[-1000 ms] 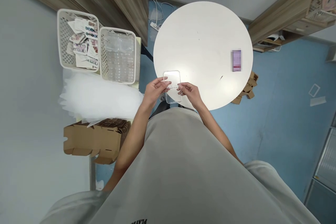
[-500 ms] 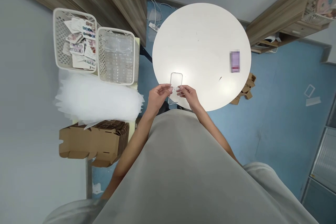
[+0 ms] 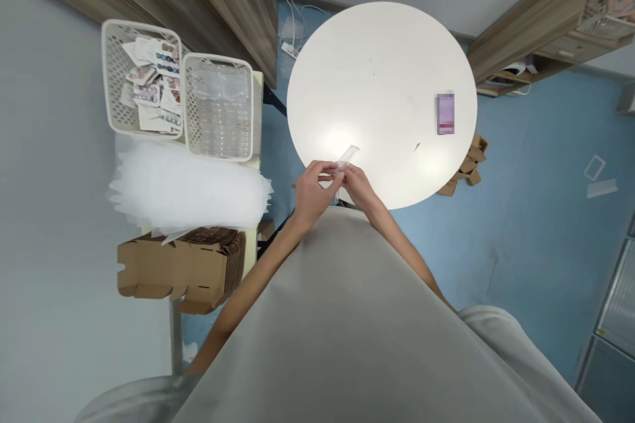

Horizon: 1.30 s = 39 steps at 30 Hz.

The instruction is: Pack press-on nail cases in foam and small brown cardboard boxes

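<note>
A small clear plastic case point(image 3: 347, 156) is held edge-on over the near rim of the round white table point(image 3: 381, 79). My left hand point(image 3: 313, 190) pinches it from the left with fingers curled. My right hand point(image 3: 358, 186) pinches it from the right, fingertips meeting the left hand's. Only a thin sliver of the case shows beyond my fingers.
A purple card point(image 3: 445, 113) lies at the table's right side. On a side stand to the left are a white basket of printed cards point(image 3: 141, 79), a white basket of clear cases point(image 3: 221, 106), a pile of white foam sheets point(image 3: 183, 185) and folded cardboard boxes point(image 3: 178, 264).
The open clear case has been folded together and turned edge-on. Both hands have drawn closer until their fingertips meet.
</note>
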Each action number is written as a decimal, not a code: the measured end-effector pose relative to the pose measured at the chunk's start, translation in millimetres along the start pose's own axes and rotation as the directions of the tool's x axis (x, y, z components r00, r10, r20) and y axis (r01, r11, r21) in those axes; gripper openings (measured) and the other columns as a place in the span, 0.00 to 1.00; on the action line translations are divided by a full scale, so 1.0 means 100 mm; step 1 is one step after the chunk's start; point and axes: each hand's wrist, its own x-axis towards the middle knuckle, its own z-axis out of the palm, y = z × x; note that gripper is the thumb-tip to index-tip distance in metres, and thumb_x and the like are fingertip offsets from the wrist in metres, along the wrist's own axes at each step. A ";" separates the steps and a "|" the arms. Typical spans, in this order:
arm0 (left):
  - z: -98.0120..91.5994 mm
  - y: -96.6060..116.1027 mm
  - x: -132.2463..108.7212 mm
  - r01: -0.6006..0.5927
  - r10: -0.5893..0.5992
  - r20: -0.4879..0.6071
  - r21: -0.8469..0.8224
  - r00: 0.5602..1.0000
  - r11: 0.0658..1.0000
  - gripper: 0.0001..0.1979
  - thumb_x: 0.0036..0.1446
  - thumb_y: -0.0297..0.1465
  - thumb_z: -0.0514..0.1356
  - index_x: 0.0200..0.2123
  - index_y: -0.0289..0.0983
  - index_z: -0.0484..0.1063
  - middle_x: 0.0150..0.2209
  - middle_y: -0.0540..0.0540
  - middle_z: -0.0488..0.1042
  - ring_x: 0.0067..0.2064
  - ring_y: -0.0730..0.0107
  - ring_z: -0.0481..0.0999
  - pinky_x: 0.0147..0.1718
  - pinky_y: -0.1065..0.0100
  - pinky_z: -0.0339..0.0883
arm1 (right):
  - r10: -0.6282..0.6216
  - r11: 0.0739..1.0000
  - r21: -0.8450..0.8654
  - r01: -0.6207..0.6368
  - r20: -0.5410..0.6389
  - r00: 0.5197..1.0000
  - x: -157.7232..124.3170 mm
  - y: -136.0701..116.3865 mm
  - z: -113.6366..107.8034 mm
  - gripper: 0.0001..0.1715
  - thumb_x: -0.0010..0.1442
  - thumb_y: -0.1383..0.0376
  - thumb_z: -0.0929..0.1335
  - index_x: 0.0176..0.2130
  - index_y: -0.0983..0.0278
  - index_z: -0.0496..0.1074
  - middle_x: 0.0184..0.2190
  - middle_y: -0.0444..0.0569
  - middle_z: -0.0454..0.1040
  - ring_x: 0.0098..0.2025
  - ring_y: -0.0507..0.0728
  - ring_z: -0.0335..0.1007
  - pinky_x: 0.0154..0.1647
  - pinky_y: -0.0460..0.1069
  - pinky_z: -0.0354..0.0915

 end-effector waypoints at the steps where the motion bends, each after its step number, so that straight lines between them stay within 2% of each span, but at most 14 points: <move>1: -0.03 -0.04 0.03 0.023 -0.024 -0.014 -0.036 1.000 0.999 0.16 0.64 0.46 0.72 0.47 0.42 0.82 0.51 0.41 0.82 0.53 0.54 0.83 0.55 0.54 0.79 | 0.018 1.000 0.001 -0.018 -0.016 1.000 0.00 0.00 -0.02 0.32 0.60 0.35 0.75 0.42 0.59 0.79 0.43 0.51 0.85 0.49 0.60 0.82 0.56 0.56 0.77; 7: -0.18 -0.35 0.23 0.260 -0.272 0.009 -0.327 0.962 0.908 0.24 0.61 0.51 0.73 0.49 0.38 0.81 0.51 0.39 0.86 0.49 0.55 0.87 0.55 0.52 0.81 | 0.008 1.000 -0.024 -0.011 -0.110 0.994 -0.01 -0.06 -0.13 0.34 0.57 0.34 0.78 0.42 0.59 0.78 0.44 0.50 0.85 0.46 0.58 0.82 0.51 0.53 0.76; 11: -0.21 -0.51 0.27 0.369 -0.366 0.097 -0.446 0.926 0.815 0.23 0.60 0.47 0.76 0.49 0.38 0.81 0.52 0.39 0.86 0.47 0.60 0.87 0.57 0.54 0.80 | -0.070 0.992 -0.110 0.057 -0.110 0.992 -0.09 -0.19 -0.09 0.32 0.58 0.36 0.78 0.41 0.59 0.78 0.42 0.49 0.85 0.44 0.57 0.81 0.50 0.54 0.75; 14: -0.20 -0.55 0.27 0.422 -0.389 0.174 -0.498 0.905 0.758 0.19 0.61 0.43 0.75 0.48 0.38 0.82 0.49 0.41 0.86 0.47 0.62 0.86 0.54 0.60 0.79 | -0.162 0.948 -0.290 0.132 -0.083 0.983 -0.18 -0.31 0.05 0.29 0.60 0.39 0.78 0.40 0.58 0.76 0.39 0.47 0.84 0.41 0.57 0.80 0.48 0.54 0.75; 16: -0.18 -0.54 0.29 0.433 -0.373 0.223 -0.529 0.901 0.729 0.14 0.60 0.39 0.74 0.45 0.37 0.83 0.45 0.42 0.85 0.47 0.64 0.85 0.51 0.64 0.78 | -0.234 0.869 -0.461 0.179 -0.065 0.970 -0.26 -0.37 0.19 0.23 0.65 0.43 0.77 0.41 0.58 0.75 0.40 0.46 0.83 0.41 0.57 0.79 0.47 0.54 0.75; 20: -0.13 -0.51 0.31 0.429 -0.309 0.300 -0.555 0.902 0.713 0.08 0.54 0.34 0.72 0.35 0.38 0.79 0.37 0.45 0.82 0.45 0.62 0.83 0.44 0.66 0.77 | -0.314 0.628 -0.744 0.227 0.025 0.949 -0.39 -0.42 0.53 0.09 0.73 0.55 0.73 0.44 0.57 0.75 0.45 0.47 0.83 0.44 0.58 0.79 0.49 0.53 0.73; 22: -0.11 -0.51 0.31 0.443 -0.330 0.297 -0.552 0.896 0.706 0.10 0.54 0.35 0.72 0.30 0.39 0.75 0.32 0.46 0.79 0.43 0.60 0.82 0.42 0.64 0.77 | -0.321 0.522 -0.821 0.233 0.064 0.945 -0.41 -0.40 0.65 0.07 0.75 0.58 0.71 0.45 0.58 0.76 0.48 0.49 0.82 0.46 0.58 0.79 0.49 0.53 0.72; 24: -0.12 -0.54 0.30 0.445 -0.362 0.258 -0.541 0.896 0.714 0.15 0.56 0.36 0.72 0.27 0.39 0.70 0.28 0.47 0.76 0.41 0.60 0.81 0.41 0.63 0.77 | -0.327 0.469 -0.853 0.230 0.074 0.942 -0.40 -0.37 0.70 0.07 0.77 0.58 0.69 0.47 0.59 0.76 0.49 0.50 0.82 0.46 0.59 0.80 0.49 0.53 0.72; 27: -0.17 -0.61 0.28 0.399 -0.367 0.170 -0.527 0.915 0.750 0.12 0.59 0.36 0.72 0.29 0.38 0.73 0.29 0.48 0.76 0.39 0.64 0.81 0.44 0.64 0.76 | -0.336 0.523 -0.824 0.218 0.035 0.941 -0.32 -0.30 0.59 0.10 0.77 0.57 0.69 0.52 0.58 0.76 0.49 0.50 0.83 0.46 0.59 0.81 0.48 0.53 0.73; 29: -0.22 -0.67 0.29 0.384 -0.372 0.133 -0.520 0.919 0.763 0.10 0.61 0.37 0.71 0.38 0.38 0.78 0.36 0.46 0.81 0.42 0.64 0.82 0.49 0.63 0.77 | -0.331 0.612 -0.765 0.200 -0.019 0.943 -0.21 -0.22 0.42 0.11 0.76 0.56 0.69 0.52 0.57 0.77 0.48 0.49 0.84 0.43 0.58 0.81 0.47 0.53 0.74; 31: -0.26 -0.73 0.32 0.395 -0.395 0.109 -0.489 0.912 0.778 0.14 0.62 0.39 0.71 0.46 0.38 0.81 0.43 0.44 0.84 0.45 0.63 0.84 0.53 0.61 0.77 | -0.302 0.710 -0.685 0.162 -0.089 0.949 -0.07 -0.09 0.22 0.10 0.74 0.55 0.71 0.49 0.58 0.77 0.46 0.48 0.84 0.39 0.57 0.81 0.47 0.53 0.74; 33: -0.27 -0.79 0.36 0.415 -0.420 0.093 -0.440 0.903 0.796 0.16 0.62 0.39 0.71 0.50 0.38 0.81 0.48 0.41 0.85 0.48 0.62 0.85 0.56 0.59 0.77 | -0.219 0.828 -0.550 0.111 -0.135 0.966 0.10 0.06 0.02 0.10 0.71 0.55 0.73 0.45 0.58 0.78 0.43 0.48 0.85 0.37 0.56 0.80 0.46 0.53 0.75; 35: -0.26 -0.86 0.40 0.451 -0.448 0.105 -0.398 0.888 0.799 0.17 0.61 0.38 0.72 0.50 0.38 0.81 0.50 0.39 0.85 0.50 0.60 0.86 0.58 0.56 0.77 | -0.073 0.936 -0.352 0.011 -0.163 0.984 0.25 0.22 -0.12 0.12 0.67 0.54 0.76 0.41 0.60 0.78 0.40 0.48 0.85 0.35 0.55 0.80 0.44 0.52 0.75; 39: -0.23 -0.96 0.47 0.544 -0.529 0.145 -0.344 0.836 0.765 0.16 0.61 0.37 0.72 0.49 0.36 0.80 0.53 0.35 0.84 0.50 0.56 0.86 0.59 0.52 0.77 | 0.129 0.982 -0.105 -0.159 -0.248 0.960 0.48 0.47 -0.23 0.16 0.63 0.54 0.80 0.38 0.62 0.78 0.36 0.48 0.84 0.35 0.53 0.79 0.44 0.49 0.74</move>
